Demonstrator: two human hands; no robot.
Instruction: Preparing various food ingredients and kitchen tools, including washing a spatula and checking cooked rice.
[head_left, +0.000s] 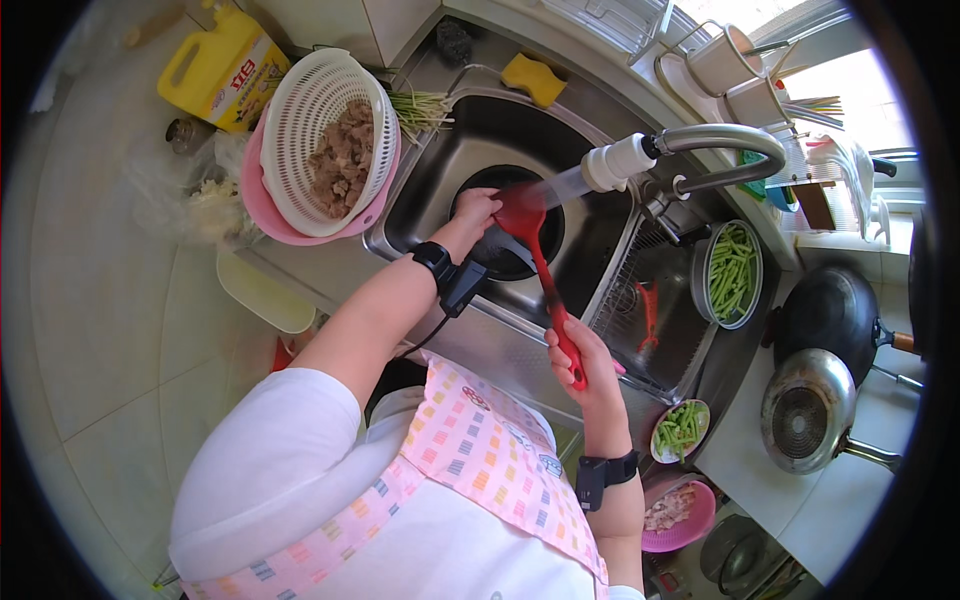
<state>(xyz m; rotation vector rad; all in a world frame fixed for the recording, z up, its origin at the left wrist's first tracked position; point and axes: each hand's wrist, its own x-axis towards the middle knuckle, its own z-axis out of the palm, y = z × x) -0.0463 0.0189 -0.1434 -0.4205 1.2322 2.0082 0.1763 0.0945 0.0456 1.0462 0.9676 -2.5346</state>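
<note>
A red cooking utensil with a broad head slants over the sink. My right hand is wrapped around its handle. At the head's left edge, the fingers of my left hand grip the rim. A clear stream of water runs from the white faucet nozzle onto the head. Below, a dark round pan rests in the basin, partly hidden by my left hand and the utensil. Something grey and flat lies in the pan; its kind is unclear.
Left stands a white colander of meat in a pink basin, beside a yellow jug. A yellow sponge lies behind the sink. Right are a draining rack, green beans, a wok and an upturned pan.
</note>
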